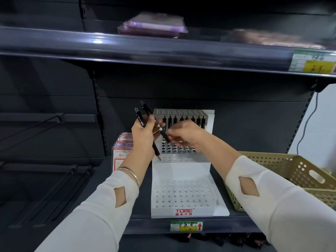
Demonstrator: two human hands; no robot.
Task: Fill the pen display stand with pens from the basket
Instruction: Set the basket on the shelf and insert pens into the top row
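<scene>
Dark shop shelving (163,51) fills the wall; on its lower shelf the tiered pen display stand (181,188) sits mid-front, basket (291,171) at the right edge; left hand (143,137) grips two pens (156,148); right hand (185,133) pinches one (163,133), apparently drawing it free to seat next in the middle tier's empty holes.

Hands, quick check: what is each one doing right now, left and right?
Left hand: closed around two black pens.
Right hand: fingers pinching the lower end of one of those pens, over the display stand.
</scene>
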